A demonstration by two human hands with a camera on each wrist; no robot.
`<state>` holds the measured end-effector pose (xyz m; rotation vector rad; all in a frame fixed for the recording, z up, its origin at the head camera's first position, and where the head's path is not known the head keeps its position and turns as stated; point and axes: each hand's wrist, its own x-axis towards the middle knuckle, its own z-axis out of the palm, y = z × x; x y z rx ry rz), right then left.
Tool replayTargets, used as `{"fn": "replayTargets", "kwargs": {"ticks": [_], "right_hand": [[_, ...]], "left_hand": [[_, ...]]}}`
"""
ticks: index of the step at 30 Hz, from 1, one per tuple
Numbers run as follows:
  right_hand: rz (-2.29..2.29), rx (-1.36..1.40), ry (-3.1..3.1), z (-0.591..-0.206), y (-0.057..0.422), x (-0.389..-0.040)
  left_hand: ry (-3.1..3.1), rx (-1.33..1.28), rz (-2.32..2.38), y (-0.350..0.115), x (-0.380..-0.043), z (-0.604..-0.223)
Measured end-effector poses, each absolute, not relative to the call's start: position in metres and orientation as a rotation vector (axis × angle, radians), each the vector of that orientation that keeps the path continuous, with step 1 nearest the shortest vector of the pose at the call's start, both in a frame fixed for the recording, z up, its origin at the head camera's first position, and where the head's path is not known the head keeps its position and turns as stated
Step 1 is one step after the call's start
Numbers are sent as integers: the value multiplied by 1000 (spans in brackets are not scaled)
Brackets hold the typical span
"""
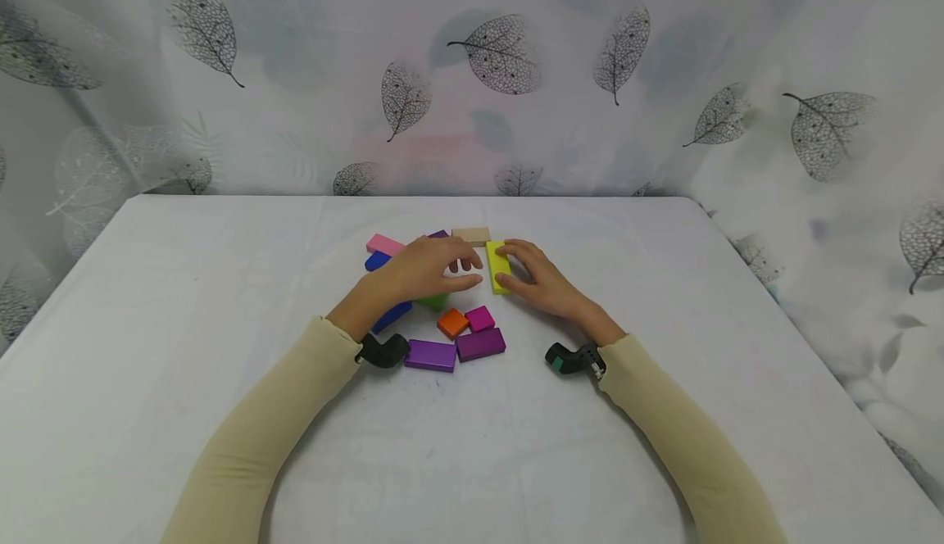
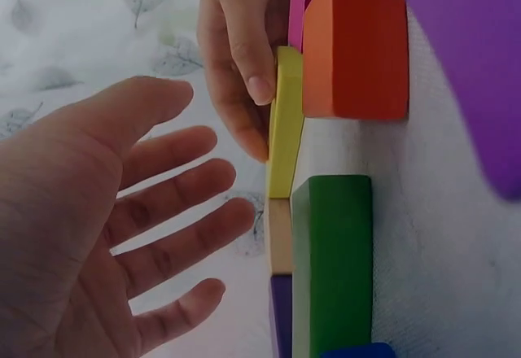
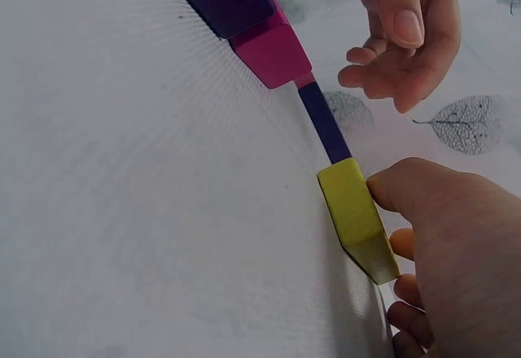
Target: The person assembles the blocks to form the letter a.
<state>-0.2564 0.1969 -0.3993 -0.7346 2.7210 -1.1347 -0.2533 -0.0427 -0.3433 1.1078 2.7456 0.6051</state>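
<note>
My right hand (image 1: 544, 283) holds a yellow rectangular block (image 1: 499, 268) with bent thumb and fingers. The block lies flat on the table, lengthwise away from me. To its left my left hand (image 1: 428, 268) hovers over the other blocks, fingers apart and nothing between them. In the left wrist view the left palm (image 2: 61, 203) faces the yellow block without touching it. A beige block (image 1: 470, 237) lies at the yellow one's far end. Under the left hand a green block (image 1: 433, 302) is mostly hidden in the head view; the left wrist view shows more of it.
Nearest me lie two purple blocks (image 1: 431, 355), with an orange block (image 1: 453, 324) and a magenta block (image 1: 480, 319) just behind. Blue blocks (image 1: 392, 316) and a pink block (image 1: 385, 244) sit at the left, partly behind the left arm. A white cloth (image 1: 221, 282) covers the table.
</note>
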Motion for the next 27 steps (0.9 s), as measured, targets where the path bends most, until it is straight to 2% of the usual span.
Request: {"fn": "replayTargets", "kwargs": {"ticks": [15,27], "right_hand": [[-1109,-721,2728,-397,197,-255],[-1111,-727,2730,-397,197,-256]], "left_hand": [[2321,1168,760,-44,-254,-348],[2222,1240,712,-46,-254,-352]]}}
